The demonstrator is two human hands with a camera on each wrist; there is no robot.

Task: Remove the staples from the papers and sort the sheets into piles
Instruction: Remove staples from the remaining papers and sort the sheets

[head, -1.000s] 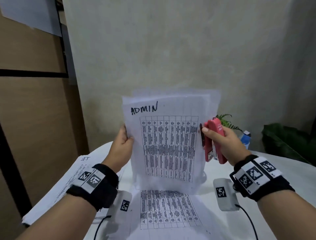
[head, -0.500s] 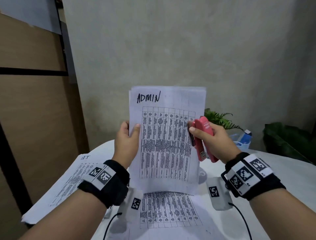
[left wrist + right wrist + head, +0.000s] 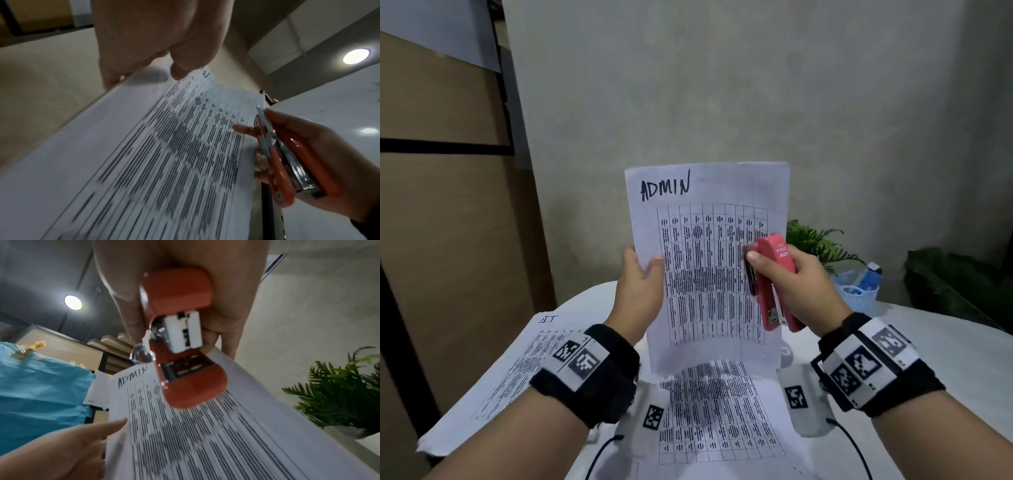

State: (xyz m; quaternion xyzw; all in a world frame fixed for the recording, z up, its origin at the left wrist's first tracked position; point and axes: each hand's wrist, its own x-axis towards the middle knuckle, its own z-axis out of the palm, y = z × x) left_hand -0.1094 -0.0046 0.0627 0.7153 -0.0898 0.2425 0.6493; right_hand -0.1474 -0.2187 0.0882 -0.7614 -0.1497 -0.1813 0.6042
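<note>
Head view: left hand (image 3: 640,287) is pinching the left edge of the ADMIN sheets (image 3: 709,267), thumb in front, holding them upright above the white table (image 3: 945,342). Right hand (image 3: 796,284) is gripping the red stapler (image 3: 774,281) w/ curled fingers while its thumb is pressing the sheets' right edge. Another printed sheet (image 3: 719,411) is lying flat right below; the IT pile (image 3: 517,359) is sitting to the left.

Left wrist view: thumb and fingers (image 3: 180,71) are clamping the paper edge; stapler's metal end (image 3: 259,109) is showing beside the far edge. No staple visible, can't tell if one's left.

Right wrist view: stapler is filling the palm, fingers wrapped round it.

Doing it well, prob.: square the edges w/ both hands, check corners for staples, then lower the stack flat onto its own pile, keeping ADMIN apart from IT.
</note>
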